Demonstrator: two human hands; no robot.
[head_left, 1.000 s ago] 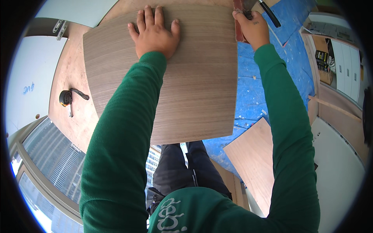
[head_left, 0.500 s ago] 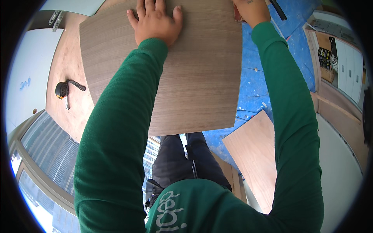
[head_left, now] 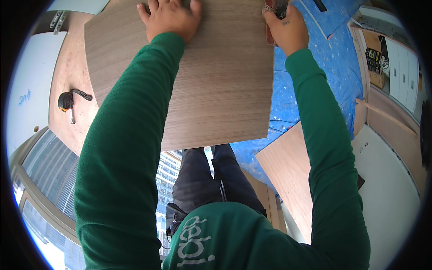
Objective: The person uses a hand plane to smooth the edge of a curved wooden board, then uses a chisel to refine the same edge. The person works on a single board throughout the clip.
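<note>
A wide brown wood-grain panel (head_left: 216,90) lies in front of me, its near edge just before my legs. My left hand (head_left: 173,19) rests flat on its far left part, fingers spread and holding nothing; the fingertips reach the top of the picture. At the panel's far right edge, my right hand (head_left: 290,32) is closed around a hand tool with a reddish-brown, flat, block-like base (head_left: 270,33) and a dark upper part. The tool's base sits along the panel's edge. Its far end is cut off, and my fingers hide part of it, so I cannot tell its exact kind.
Left of the panel, a black tape measure (head_left: 65,101) lies on a light wooden surface (head_left: 67,58). A white board (head_left: 31,85) stands farther left, above a window (head_left: 49,166). Blue sheeting (head_left: 333,67) covers the floor at right, with a plywood piece (head_left: 288,166) near my right arm.
My right hand has come nearer to me along the panel's right edge, bringing more of the tool into view. My left hand stays flat on the panel while the whole view shifts slightly.
</note>
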